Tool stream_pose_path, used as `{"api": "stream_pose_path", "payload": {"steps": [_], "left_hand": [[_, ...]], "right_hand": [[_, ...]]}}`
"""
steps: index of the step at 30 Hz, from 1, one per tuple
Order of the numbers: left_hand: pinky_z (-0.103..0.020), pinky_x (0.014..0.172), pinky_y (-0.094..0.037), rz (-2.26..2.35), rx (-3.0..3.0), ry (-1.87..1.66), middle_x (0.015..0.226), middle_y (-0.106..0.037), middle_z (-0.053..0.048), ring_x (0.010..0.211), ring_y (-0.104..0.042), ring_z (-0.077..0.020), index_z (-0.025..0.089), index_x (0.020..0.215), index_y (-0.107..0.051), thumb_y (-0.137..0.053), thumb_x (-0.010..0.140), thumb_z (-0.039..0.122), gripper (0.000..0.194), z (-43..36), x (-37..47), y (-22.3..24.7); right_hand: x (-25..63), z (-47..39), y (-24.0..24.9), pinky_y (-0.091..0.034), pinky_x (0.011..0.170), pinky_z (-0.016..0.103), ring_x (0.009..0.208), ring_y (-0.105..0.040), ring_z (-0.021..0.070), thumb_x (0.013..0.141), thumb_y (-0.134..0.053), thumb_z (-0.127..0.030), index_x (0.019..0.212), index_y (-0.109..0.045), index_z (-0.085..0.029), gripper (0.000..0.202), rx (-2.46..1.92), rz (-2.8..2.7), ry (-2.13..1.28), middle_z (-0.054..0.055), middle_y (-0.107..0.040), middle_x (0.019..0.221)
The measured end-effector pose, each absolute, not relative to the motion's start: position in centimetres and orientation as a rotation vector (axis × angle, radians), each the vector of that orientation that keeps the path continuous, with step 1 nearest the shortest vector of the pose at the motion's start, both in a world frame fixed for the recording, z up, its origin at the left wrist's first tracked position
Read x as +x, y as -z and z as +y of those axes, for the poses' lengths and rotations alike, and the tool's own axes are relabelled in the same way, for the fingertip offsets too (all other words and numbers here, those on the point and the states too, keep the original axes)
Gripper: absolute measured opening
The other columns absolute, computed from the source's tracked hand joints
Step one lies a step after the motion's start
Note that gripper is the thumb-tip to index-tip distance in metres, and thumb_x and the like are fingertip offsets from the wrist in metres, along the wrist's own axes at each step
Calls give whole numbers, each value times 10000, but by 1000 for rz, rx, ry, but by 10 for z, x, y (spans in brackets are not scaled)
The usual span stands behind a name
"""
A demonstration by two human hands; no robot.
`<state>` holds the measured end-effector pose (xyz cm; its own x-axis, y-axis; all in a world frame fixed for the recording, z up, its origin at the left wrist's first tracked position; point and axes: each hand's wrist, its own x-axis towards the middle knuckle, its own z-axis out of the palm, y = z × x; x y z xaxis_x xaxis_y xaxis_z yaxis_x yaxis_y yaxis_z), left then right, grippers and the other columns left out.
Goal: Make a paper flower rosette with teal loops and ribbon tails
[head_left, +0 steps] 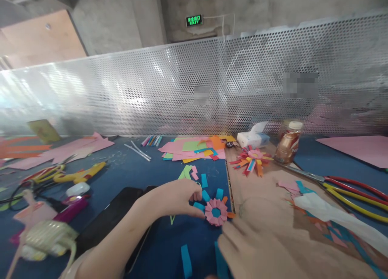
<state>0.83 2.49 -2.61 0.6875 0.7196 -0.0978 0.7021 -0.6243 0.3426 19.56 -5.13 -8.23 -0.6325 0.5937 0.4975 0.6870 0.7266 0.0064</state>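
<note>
A paper flower (216, 212) lies in front of me, its pink pleated ring edged with blue and orange petals around a blue centre. My left hand (180, 198) is at its left side. The thumb touches the ring and the other fingers curl beside the blue petals. My right hand (251, 242) is blurred at lower right, fingers stretched and thumb apart, over a blue paper strip (220, 259). Another blue strip (186, 261) lies to the left of it. Beyond the flower are a loose blue piece (204, 180) and green paper scraps (185, 172).
A finished multicoloured paper flower (253, 159) sits on cardboard near a tissue box (253, 138) and bottle (287, 143). Scissors (327, 180) lie right. A dark phone (112, 218), yellow glue gun (80, 174) and coiled cable (48, 236) lie left. Coloured paper (177, 145) lies behind.
</note>
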Motion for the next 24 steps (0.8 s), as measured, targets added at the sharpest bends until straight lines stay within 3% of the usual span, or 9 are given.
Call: {"api": "stream_pose_path", "payload": {"steps": [3,7,11,15,20,24], "left_hand": [[-210,570,-345,1115,2560,-65,790,-592,-11,712,-520,-143,181,813,-587,-534,683,486,336,23,11,24],[-209,569,-351,1131,2565,-74,795,-605,-9,702,-526,-136,185,803,-586,-503,716,467,307,20,11,22],[-207,564,-353,1127,2540,-74,806,-613,-7,689,-533,-127,183,827,-578,-489,728,472,318,20,8,22],[-208,543,-337,1115,2545,-78,795,-608,-2,684,-533,-132,187,822,-569,-495,710,514,354,20,6,22],[-220,550,-326,1204,2610,-152,784,-585,-3,693,-516,-147,192,813,-540,-483,729,507,331,17,13,20],[-221,600,-333,1131,2739,-221,800,-567,6,732,-505,-145,200,814,-528,-519,756,384,193,13,23,21]], "right_hand": [[164,-53,86,-436,579,309,618,-540,192,633,-605,-218,648,-585,-178,46,-825,-2509,523,29,-597,611],[143,-49,88,-428,596,342,639,-523,212,610,-604,-317,659,-601,-158,166,-838,-2567,495,53,-595,624],[168,-46,70,-403,704,360,752,-521,230,627,-585,-309,672,-588,-175,141,-880,-2500,462,54,-609,724],[220,-25,52,-385,564,308,700,-511,201,696,-519,-215,710,-559,-194,47,-1036,-2563,404,38,-572,722],[261,8,48,-398,637,326,734,-515,196,754,-491,-186,699,-555,-190,84,-1121,-2736,408,43,-561,753],[258,10,46,-408,644,315,763,-524,194,757,-489,-150,707,-563,-174,93,-1198,-2777,377,51,-567,781]]}}
